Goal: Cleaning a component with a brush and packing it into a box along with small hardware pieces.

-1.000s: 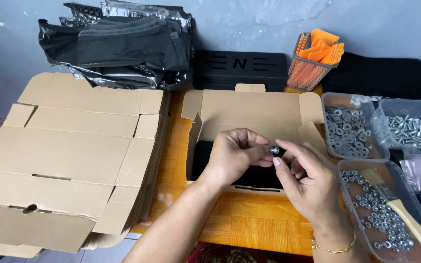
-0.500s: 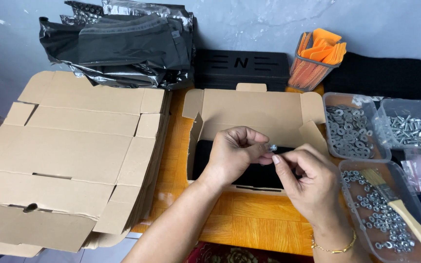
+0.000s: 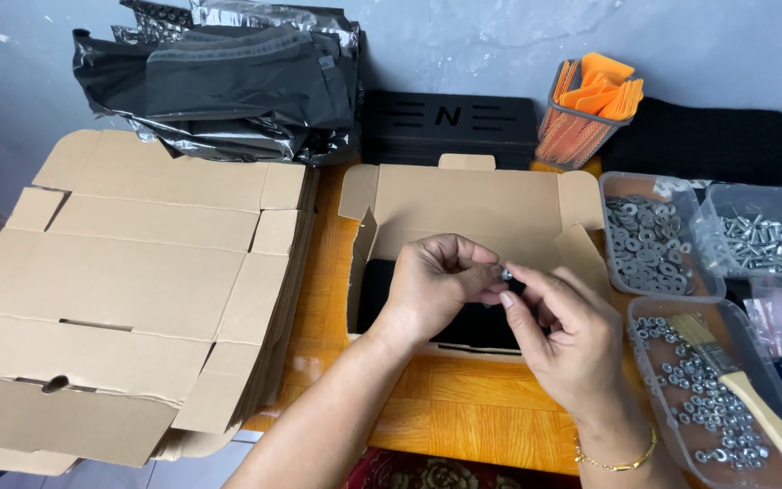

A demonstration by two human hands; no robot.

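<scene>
1. I see my left hand (image 3: pixel 438 282) at the centre of the frame, its fingers curled in and its fingertips pinched on a small silver screw (image 3: pixel 505 273).
2. My right hand (image 3: pixel 565 337) sits just right of it and lower, with thumb and forefinger closed on the same small metal piece, so both hands meet at that one spot.
3. The screw hangs above an open cardboard box (image 3: pixel 463 204) in the middle of the frame; a black item (image 3: pixel 463 321) lies inside the box, under my hands.
4. On the left half of the frame lies a stack of flattened cardboard boxes (image 3: pixel 128 272).
5. In the upper left, behind that stack, sits a pile of black plastic bags (image 3: pixel 228 81).
6. At the upper right stands a mesh holder with orange pieces (image 3: pixel 590 109).
7. On the right edge I see a clear tray of washers (image 3: pixel 649 231), a second clear tray of screws (image 3: pixel 767 240) beside it, and below them a tray of nuts (image 3: pixel 708 407).
8. A wooden-handled brush (image 3: pixel 744 385) lies on the tray of nuts.
9. A gold bracelet (image 3: pixel 615 460) circles my right wrist, at the bottom of the frame.
</scene>
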